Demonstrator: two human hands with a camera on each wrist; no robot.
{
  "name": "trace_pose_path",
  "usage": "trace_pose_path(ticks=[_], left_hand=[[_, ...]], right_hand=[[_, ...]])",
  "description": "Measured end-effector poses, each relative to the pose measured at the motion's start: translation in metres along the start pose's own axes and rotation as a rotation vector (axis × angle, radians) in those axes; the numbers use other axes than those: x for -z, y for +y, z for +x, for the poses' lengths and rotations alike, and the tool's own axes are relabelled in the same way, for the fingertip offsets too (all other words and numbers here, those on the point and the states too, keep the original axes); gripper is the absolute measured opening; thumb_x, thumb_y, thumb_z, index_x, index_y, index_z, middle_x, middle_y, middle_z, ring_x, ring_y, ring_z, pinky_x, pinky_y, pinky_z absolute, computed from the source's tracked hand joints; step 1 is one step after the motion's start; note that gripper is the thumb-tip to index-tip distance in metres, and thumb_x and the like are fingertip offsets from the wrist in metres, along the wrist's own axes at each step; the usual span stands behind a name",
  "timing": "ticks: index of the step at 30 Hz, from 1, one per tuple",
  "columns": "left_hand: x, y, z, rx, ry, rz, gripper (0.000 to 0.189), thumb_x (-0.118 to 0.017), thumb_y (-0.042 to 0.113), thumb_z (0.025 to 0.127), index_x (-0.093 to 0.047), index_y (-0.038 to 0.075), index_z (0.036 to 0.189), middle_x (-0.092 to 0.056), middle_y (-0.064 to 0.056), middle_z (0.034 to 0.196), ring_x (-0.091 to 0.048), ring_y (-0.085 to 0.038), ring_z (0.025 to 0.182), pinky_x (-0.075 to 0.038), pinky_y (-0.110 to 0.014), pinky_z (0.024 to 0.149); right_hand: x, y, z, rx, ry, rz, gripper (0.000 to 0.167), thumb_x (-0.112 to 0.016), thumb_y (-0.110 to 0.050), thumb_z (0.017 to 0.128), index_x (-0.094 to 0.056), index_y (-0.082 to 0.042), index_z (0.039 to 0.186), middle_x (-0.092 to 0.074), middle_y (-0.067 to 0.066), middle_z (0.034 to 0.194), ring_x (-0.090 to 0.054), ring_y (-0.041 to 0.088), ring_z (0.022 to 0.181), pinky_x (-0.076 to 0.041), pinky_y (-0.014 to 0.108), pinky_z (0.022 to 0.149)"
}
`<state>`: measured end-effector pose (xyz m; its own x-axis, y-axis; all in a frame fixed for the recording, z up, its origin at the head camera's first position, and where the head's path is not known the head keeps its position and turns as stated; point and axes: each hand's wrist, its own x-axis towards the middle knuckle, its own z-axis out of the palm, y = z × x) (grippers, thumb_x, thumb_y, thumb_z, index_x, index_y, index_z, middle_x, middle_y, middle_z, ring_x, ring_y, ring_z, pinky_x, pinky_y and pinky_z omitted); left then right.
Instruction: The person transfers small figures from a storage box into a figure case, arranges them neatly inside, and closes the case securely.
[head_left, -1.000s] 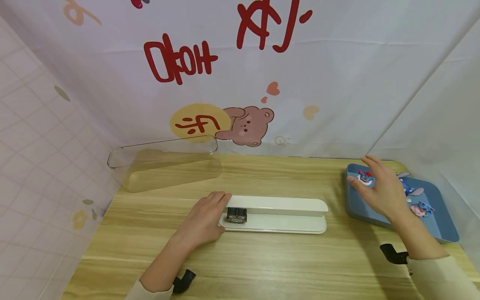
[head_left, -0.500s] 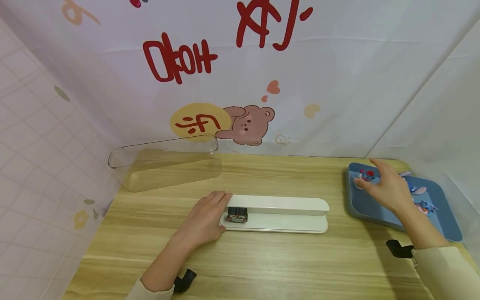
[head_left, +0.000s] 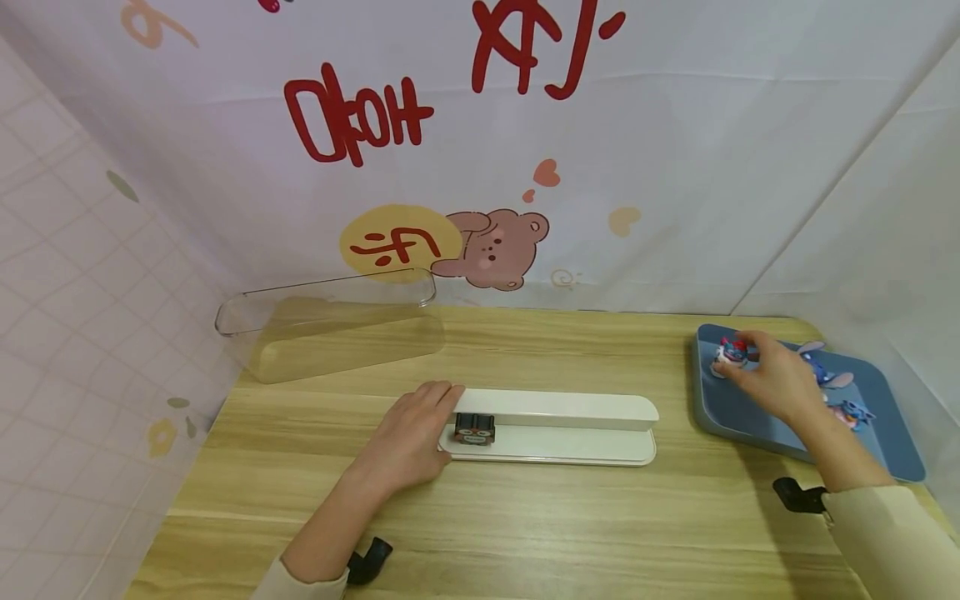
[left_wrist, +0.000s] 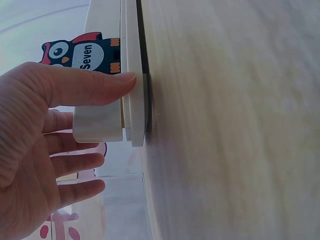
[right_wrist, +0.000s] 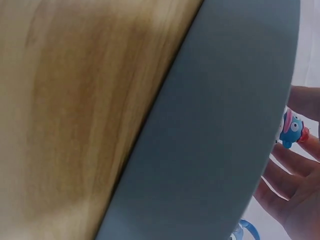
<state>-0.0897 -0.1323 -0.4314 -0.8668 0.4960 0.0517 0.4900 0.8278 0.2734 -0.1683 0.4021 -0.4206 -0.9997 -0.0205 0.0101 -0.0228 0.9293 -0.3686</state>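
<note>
In the head view my left hand [head_left: 408, 433] grips the left end of a white two-step display stand [head_left: 562, 446], thumb at its front edge and fingers behind. Beside that thumb, a dark owl figure [left_wrist: 92, 56] marked "Seven" stands on the lower step. My right hand [head_left: 780, 379] reaches into a blue-grey tray [head_left: 701, 400] at the right, pinching a small blue figurine [head_left: 729, 354] with a red top between thumb and fingers. Through the right wrist view, the tray wall hides the figurine's lower part, while its face [right_wrist: 294, 129] shows between the thumb and fingers.
Two more blue figurines, one long-eared [head_left: 825, 375] and one smaller [head_left: 853, 412], lie in the tray behind my right hand. A clear plastic cover [head_left: 337, 333] stands at the back left of the wooden table [head_left: 540, 533]. A printed white cloth [head_left: 675, 167] hangs behind.
My right hand has moved slightly right and lower over the tray, and its thumb and fingers have come together on the red-topped figurine. The left hand stays put on the stand.
</note>
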Motion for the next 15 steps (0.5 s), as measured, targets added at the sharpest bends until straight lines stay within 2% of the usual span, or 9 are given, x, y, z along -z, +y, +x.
trace_pose_path(ticks=[9,15], left_hand=[[0.0013,0.0016,-0.0001,-0.008,0.001,-0.009,0.090,-0.093,0.014,0.073,-0.050,0.003,0.151,-0.054,-0.012,0.147,-0.048,-0.030,0.140,-0.044,-0.051,0.111],[0.0016,0.0016,0.0002,-0.009,0.005,-0.006,0.090,-0.094,0.014,0.073,-0.050,0.002,0.151,-0.055,-0.012,0.146,-0.049,-0.031,0.139,-0.045,-0.051,0.111]], right_hand=[[-0.0029,0.0070,-0.0005,0.029,0.013,-0.001,0.067,-0.073,-0.034,0.100,-0.046,0.011,0.142,-0.061,0.044,0.118,-0.061,0.061,0.103,-0.050,0.066,0.074],[-0.0032,0.0066,0.0025,0.033,0.011,0.051,0.063,-0.075,-0.027,0.099,-0.047,0.013,0.138,-0.065,0.041,0.113,-0.064,0.058,0.100,-0.051,0.064,0.074]])
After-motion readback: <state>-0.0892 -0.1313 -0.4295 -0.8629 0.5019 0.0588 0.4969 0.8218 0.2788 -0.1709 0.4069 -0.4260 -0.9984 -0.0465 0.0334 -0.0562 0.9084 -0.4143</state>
